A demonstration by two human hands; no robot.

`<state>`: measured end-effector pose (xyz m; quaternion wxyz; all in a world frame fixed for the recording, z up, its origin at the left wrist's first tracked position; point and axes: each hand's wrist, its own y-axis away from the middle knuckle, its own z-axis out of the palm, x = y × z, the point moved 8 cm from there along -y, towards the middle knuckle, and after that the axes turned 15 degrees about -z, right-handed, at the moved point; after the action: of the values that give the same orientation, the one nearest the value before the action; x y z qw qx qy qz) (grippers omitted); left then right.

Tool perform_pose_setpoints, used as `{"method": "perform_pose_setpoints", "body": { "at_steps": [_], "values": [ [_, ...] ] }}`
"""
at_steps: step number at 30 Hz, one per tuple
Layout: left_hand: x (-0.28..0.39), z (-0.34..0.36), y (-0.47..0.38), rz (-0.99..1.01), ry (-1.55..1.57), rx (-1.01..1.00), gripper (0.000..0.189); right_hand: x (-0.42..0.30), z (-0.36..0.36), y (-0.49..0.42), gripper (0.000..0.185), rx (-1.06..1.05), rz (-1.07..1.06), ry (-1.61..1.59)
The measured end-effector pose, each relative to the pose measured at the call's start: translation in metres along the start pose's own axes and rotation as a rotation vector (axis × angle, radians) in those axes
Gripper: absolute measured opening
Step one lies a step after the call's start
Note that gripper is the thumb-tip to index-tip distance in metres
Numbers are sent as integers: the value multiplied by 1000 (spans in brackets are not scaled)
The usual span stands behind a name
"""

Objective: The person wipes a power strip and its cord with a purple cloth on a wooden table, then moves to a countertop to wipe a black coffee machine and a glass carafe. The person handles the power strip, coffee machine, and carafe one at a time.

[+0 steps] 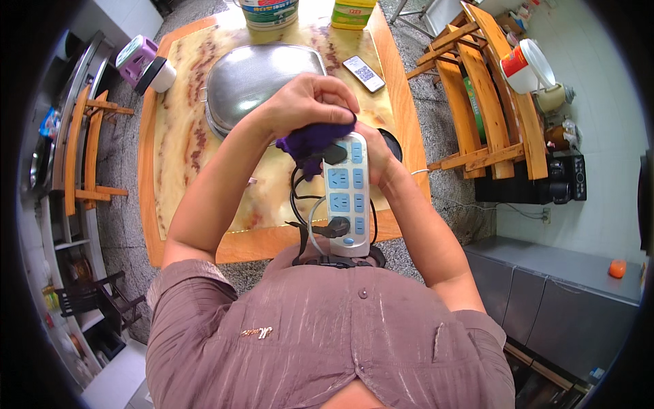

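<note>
A white power strip (349, 225) with blue sockets stands lengthwise before my torso, its far end in my right hand (377, 151). The strip partly covers that hand's fingers. My left hand (317, 99) grips a bunched purple cloth (306, 143) at the strip's far end. Whether the cloth presses on the casing I cannot tell. One black plug (335, 154) sits in the socket area beside the cloth, and another black plug (339, 227) is near the strip's close end. Black and grey cords (295, 191) hang to the left.
A marble-patterned table (184, 204) with a wooden rim bears a large domed metal lid or pan (255, 76). A phone (364, 73) lies at the right, near a dark round object (392, 144). Two tubs (269, 13) (352, 14) stand at the far edge. Wooden benches (490, 92) flank the right.
</note>
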<state>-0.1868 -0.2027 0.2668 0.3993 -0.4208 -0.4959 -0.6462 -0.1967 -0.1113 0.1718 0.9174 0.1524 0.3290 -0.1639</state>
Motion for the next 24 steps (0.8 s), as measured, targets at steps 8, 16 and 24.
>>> {"method": "perform_pose_setpoints", "body": {
  "at_steps": [8, 16, 24],
  "values": [
    [-1, 20, 4, 121, -713, 110, 14, -9, 5, 10, 42, 168, -100, 48],
    [6, 31, 0, 223, -677, 150, 10, -12, 1, 10, 37, 160, -98, 30],
    [-12, 17, 0, 207, -810, 192, 11, 2, -6, 14, 45, 117, -31, -39]
  ]
}}
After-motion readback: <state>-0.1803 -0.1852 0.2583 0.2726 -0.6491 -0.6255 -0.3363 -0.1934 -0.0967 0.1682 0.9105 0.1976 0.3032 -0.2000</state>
